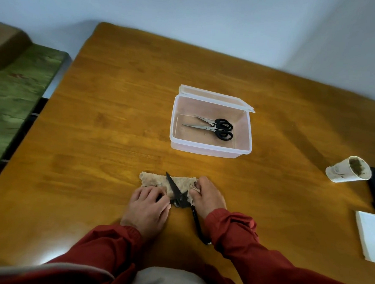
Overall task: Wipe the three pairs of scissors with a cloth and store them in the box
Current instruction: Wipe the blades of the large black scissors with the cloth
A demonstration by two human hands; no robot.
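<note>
Scissors [172, 185], all black, lie opened across beige cloth [152, 180] on near part of desk [117, 114]. Left hand [148, 208] fingers curl on one handle; right hand [207, 198] fingers pinch cloth's right end. Two black-handled pairs [214, 129] lie side by side inside open clear plastic box [210, 149], farther back.

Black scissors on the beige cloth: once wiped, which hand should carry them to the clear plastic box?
Probably left: the left hand grips the black scissors; the right hand pinches the beige cloth.
</note>
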